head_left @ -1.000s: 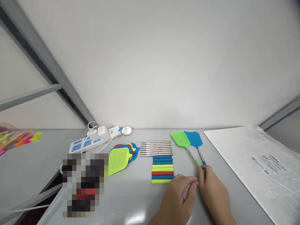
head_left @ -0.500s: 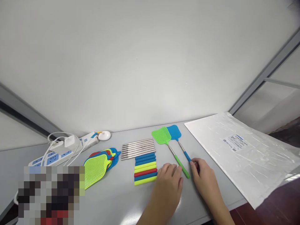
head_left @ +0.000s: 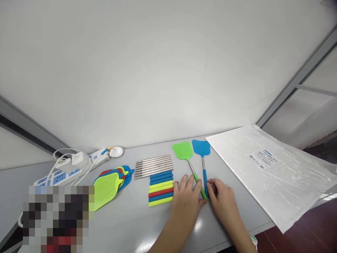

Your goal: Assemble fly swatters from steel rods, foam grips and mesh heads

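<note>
Two fly swatters lie side by side on the table before me. The green fly swatter has a mesh head, a short metal shaft and a green grip. My left hand rests with fingers spread, its index finger and thumb touching that green grip. Just right of it is the blue fly swatter. My right hand, fingers curled, pinches the lower end of its blue grip. Left of my hands are several coloured grip sleeves, with a row of metal rods behind them.
Overlapping loose swatter heads lie at the left. Farther left are a power strip with white cables and a round white device. A plastic-wrapped white board covers the table's right side, against the back wall.
The blue fly swatter has turned, its head shifting right and its grip end coming left, beside the green grip. My right hand moved left with it. The left hand's fingers now touch the green grip.
</note>
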A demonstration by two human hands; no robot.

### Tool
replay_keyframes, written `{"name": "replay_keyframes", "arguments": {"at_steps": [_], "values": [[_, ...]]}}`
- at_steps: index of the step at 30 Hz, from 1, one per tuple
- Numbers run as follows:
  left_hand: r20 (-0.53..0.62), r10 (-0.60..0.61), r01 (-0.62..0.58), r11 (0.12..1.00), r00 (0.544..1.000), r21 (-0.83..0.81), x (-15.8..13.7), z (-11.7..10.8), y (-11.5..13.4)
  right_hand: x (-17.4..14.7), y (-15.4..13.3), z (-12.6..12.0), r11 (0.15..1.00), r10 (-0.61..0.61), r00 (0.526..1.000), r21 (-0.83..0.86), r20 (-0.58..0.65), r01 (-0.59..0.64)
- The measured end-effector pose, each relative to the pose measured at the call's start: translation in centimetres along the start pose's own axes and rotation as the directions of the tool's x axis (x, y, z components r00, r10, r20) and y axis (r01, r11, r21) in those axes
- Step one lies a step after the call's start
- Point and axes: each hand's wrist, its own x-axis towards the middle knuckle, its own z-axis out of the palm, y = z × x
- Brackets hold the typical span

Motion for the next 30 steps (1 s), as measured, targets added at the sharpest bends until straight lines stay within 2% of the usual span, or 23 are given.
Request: {"name": "replay_keyframes", "arguments": {"at_steps": [9,15,21,30], "values": [[0.024,-0.019,0.020,0.999,1.000,-0.049,-0.05,0.03,0.20,-0.13,0.11,0.18,0.998,-0.050,0.999,-0.028,0.013,0.050],[-0.009,-0.044,0.044,0.997,0.999,-0.065,-0.33,-0.09,0.63,-0.34,0.18,0.15,0.995,-0.072,0.997,-0.063,0.008,0.073],[-0.041,-0.051,0.048,0.997,0.998,-0.065,-0.54,-0.17,0.72,-0.21,0.19,0.43,0.996,-0.035,0.999,-0.083,0.038,0.038],[-0.072,-0.032,0.028,0.998,0.997,-0.057,-0.91,-0.01,0.58,-0.38,0.02,0.84,1.000,0.013,1.000,-0.026,0.005,-0.013]]}}
